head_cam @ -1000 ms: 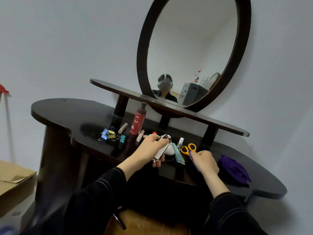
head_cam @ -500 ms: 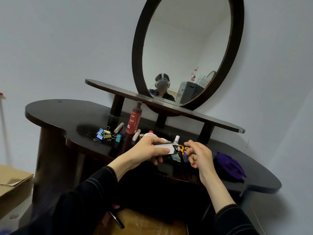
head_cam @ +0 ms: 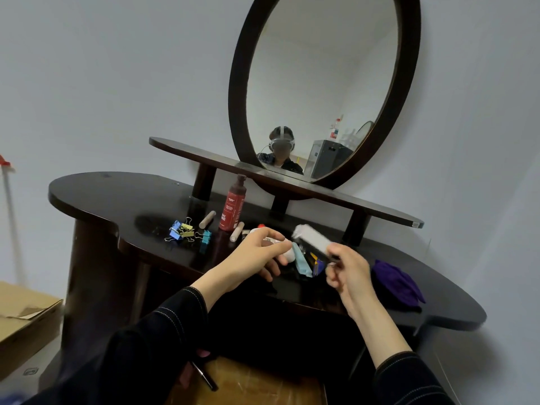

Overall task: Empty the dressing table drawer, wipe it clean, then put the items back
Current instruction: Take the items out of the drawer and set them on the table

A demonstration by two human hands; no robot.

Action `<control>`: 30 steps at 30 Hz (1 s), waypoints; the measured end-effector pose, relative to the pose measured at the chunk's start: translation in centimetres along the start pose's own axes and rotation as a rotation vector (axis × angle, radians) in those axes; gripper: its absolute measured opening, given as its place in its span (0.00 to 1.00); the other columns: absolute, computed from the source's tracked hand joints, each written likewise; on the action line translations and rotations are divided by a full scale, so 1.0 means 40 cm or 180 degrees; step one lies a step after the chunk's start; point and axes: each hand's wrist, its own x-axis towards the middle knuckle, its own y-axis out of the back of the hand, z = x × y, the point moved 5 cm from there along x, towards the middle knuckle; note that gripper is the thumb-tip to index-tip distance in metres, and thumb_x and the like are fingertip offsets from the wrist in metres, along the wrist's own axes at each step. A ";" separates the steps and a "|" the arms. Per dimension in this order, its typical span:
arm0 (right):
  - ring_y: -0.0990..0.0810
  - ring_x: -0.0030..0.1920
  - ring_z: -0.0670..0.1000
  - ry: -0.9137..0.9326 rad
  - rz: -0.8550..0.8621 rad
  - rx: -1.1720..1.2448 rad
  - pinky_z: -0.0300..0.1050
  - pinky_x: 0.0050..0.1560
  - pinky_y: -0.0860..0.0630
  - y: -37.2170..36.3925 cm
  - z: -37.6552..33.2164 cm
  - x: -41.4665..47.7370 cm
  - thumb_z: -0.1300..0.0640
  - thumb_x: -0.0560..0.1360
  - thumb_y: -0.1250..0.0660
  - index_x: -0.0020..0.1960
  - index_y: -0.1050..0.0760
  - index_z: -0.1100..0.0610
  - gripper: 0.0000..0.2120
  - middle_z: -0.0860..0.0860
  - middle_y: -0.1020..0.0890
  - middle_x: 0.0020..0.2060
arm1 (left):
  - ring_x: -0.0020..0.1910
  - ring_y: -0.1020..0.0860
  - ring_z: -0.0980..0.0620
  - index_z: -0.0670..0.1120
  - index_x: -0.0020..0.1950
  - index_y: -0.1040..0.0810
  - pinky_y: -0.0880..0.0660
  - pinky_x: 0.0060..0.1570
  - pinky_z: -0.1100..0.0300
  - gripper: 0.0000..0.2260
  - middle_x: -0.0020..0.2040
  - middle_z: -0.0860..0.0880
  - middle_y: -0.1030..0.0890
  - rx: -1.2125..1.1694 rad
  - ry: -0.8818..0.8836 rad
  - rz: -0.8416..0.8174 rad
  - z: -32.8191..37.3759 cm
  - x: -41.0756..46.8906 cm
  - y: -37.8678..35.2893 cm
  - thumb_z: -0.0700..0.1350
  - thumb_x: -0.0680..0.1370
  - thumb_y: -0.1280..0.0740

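Observation:
On the dark dressing table top point(head_cam: 111, 197) lie the drawer's items: a red bottle point(head_cam: 233, 209), coloured binder clips point(head_cam: 187, 232), two beige tubes point(head_cam: 207, 219), a teal stick point(head_cam: 302, 260) and a purple cloth point(head_cam: 397, 283). My right hand point(head_cam: 347, 270) pinches one end of a blurred white and black case point(head_cam: 311, 239), which is raised above the table. My left hand point(head_cam: 257, 254) hovers just left of it over the small items, fingers loosely curled and holding nothing. The open drawer's wooden bottom point(head_cam: 251, 381) shows below my arms.
An oval mirror point(head_cam: 321, 83) stands on a raised shelf point(head_cam: 380, 211) at the back. A pink and black item point(head_cam: 201, 371) lies at the drawer's left edge. A cardboard box point(head_cam: 26, 317) sits on the floor at the left.
The white and black case has passed from my left hand to my right hand, which now lifts it. My left hand has let go and stays beside it.

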 end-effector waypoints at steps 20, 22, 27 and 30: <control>0.20 0.43 0.57 -0.0141 0.1637 -0.3305 0.48 0.44 0.27 0.112 0.000 0.067 0.42 0.78 0.36 0.52 0.21 0.56 0.17 0.54 0.16 0.44 | 0.39 0.20 0.50 0.40 0.49 0.19 0.22 0.35 0.59 0.07 0.42 0.43 0.18 0.0025 0.0051 0.0185 -0.005 -0.002 0.015 0.40 0.81 0.36; 0.22 0.44 0.57 -0.0109 0.1748 -0.3275 0.49 0.43 0.29 0.114 -0.008 0.061 0.45 0.79 0.36 0.55 0.25 0.57 0.15 0.55 0.18 0.49 | 0.38 0.20 0.50 0.39 0.49 0.19 0.23 0.34 0.60 0.07 0.41 0.43 0.18 0.0055 0.0029 0.0210 -0.006 -0.003 0.014 0.40 0.81 0.36; 0.21 0.39 0.54 -0.0168 0.1606 -0.3546 0.47 0.40 0.29 0.106 -0.003 0.059 0.45 0.81 0.40 0.50 0.21 0.57 0.17 0.52 0.18 0.38 | 0.36 0.20 0.51 0.38 0.48 0.20 0.23 0.33 0.61 0.07 0.38 0.44 0.18 0.0182 0.0040 0.0208 -0.007 -0.003 0.012 0.38 0.81 0.37; 0.22 0.36 0.53 -0.0131 0.1558 -0.3464 0.44 0.35 0.33 0.102 -0.006 0.053 0.45 0.81 0.40 0.44 0.19 0.57 0.19 0.52 0.19 0.35 | 0.35 0.20 0.52 0.39 0.47 0.20 0.23 0.34 0.62 0.08 0.38 0.44 0.18 0.0396 0.0019 0.0211 -0.004 -0.008 0.008 0.38 0.81 0.38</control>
